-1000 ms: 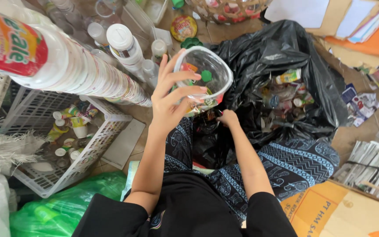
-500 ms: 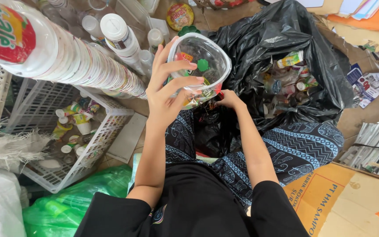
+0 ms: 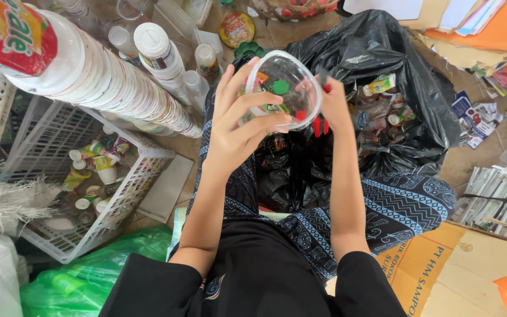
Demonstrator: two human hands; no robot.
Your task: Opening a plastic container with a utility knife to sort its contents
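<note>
Head view: the left hand (image 3: 239, 132) is gripping a clear round plastic tub (image 3: 283, 88) from its left side, fingers spread and curled over the rim and wall. The right hand (image 3: 330, 105) is coming up against the tub's right edge; its fingers are partly hidden behind the plastic, so whether it is pinching something or just steadying the tub cannot be told. Just below it are small red pieces (image 3: 320, 125), loose or held, not clear which. The tub is being held up in the air above the lap, over the open black plastic bin bag (image 3: 382, 53).

Doing this well, as I judge it: keeping the tub level and directly over the bag mouth so nothing spills onto the floor, the left hand taking the weight while the right hand is working at the rim.

Containers: the tub is holding coloured bottle caps, green and red ones showing through the wall. The black bag is holding small bottles, labels and wrappers. A white plastic lattice basket (image 3: 127, 188) at left is holding small white-capped bottles. A long stack of nested white disposable cups (image 3: 112, 82) is leaning across the top left. A green plastic bag (image 3: 89, 270) is lying bottom left, contents unclear.
</note>
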